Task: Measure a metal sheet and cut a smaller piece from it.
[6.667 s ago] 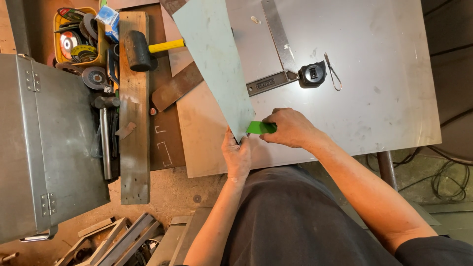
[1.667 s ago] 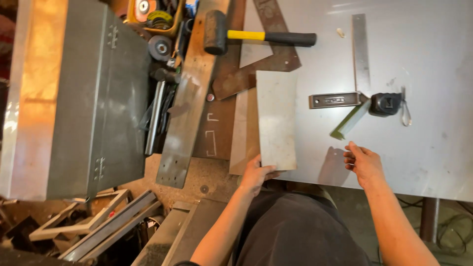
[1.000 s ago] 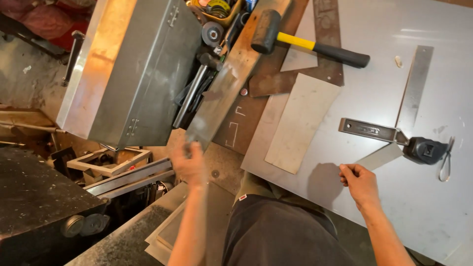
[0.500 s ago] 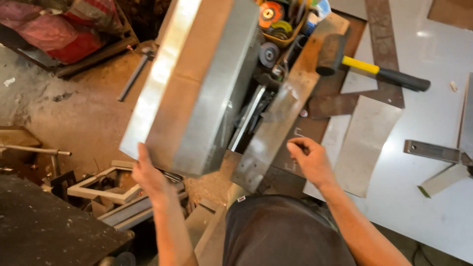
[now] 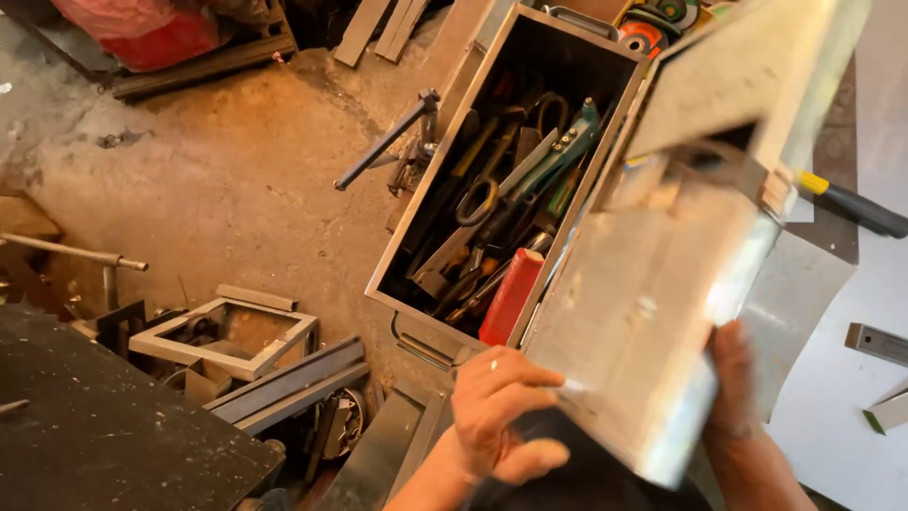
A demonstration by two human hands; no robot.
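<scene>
The metal toolbox point(image 5: 492, 189) stands open, and its lid point(image 5: 653, 303) is swung up and over toward the person, so the shiny inner face of the lid covers much of the view to the right of the toolbox. The left hand point(image 5: 497, 412) is at the near left edge of the lid, with its fingers point(image 5: 525, 374) spread and bent against the sheet metal; the thumb is below the edge. The right hand point(image 5: 733, 378) is at the right side of the lid, mostly hidden behind it, and its fingers wrap around the edge, so it grips the lid. Inside the toolbox lie many tools in disorder: a red can point(image 5: 511, 295) at the near end, a pair of pliers with looped handles point(image 5: 487, 189) in the middle, and a green-handled tool point(image 5: 563, 151) toward the far end. A grinding disc point(image 5: 643, 33) shows just beyond the far end of the toolbox. To the right of the lid, a yellow and black handle point(image 5: 851, 203) lies on the desk point(image 5: 880, 303), partly blocked by the lid. To the left of the toolbox is the dirty floor point(image 5: 218, 189), with a metal frame point(image 5: 222, 336) and steel bars point(image 5: 284, 378) on it.
</scene>
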